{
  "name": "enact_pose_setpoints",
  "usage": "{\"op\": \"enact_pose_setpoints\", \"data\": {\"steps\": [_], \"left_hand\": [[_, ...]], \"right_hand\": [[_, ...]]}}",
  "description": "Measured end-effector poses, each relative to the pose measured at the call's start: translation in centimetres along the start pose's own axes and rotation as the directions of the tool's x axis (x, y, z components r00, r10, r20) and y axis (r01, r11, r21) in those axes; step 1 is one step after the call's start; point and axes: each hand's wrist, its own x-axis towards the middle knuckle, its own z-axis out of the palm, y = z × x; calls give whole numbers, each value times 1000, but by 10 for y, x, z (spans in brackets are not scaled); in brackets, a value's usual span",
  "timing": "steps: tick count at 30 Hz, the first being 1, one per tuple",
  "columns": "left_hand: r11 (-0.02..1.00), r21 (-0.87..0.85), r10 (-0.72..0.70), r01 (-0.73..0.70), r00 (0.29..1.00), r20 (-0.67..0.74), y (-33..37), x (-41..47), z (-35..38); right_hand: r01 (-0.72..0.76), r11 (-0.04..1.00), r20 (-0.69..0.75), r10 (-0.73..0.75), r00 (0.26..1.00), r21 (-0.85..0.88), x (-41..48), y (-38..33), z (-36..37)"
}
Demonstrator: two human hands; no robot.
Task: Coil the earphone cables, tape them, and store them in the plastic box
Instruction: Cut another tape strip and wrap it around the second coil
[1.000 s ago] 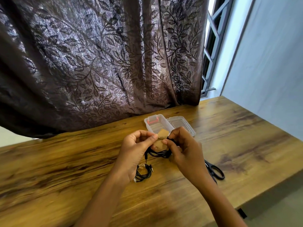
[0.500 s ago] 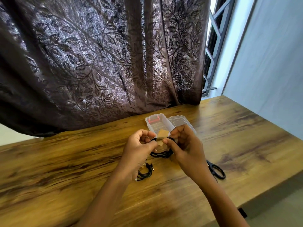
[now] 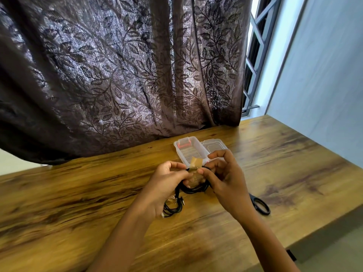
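- We hold a coiled black earphone cable just above the wooden desk, pinched between both hands at the top of the loop.
- Our left hand has its grip closed on the coil's left side, thumb and forefinger pressed together over the strands.
- Our right hand clamps the coil's right side with thumb and forefinger, the other fingers curled loosely above.
- A tan strip of tape stands up from the top of the coil, between the two thumbs, its lower end at the cable.
- A second black bundle of cable, with metal plugs showing, lies on the desk under our left wrist.
- The clear plastic box sits open just beyond our hands, a red latch at its far end, its lid folded out to the right.
- Black-handled scissors rest on the desk to the right of our right wrist.
- A dark leaf-patterned curtain hangs behind the desk.
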Motion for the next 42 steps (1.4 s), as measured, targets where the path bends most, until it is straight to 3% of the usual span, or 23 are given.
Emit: {"op": "enact_pose_setpoints", "data": {"steps": [18,34,42], "left_hand": [[960,-255,120,-116,993,4,2,-9,-5],[925,-379,46,-6,994,96,4,-4,-7],[977,-210,52,-29,993,105,2,-5,-9]], "right_hand": [[-145,951,83,127,988,273,0,-7,-3],[-273,831,144,232,962,485,0,-10,0],[-272,830,96,258,961,487,3,-9,-3]]}}
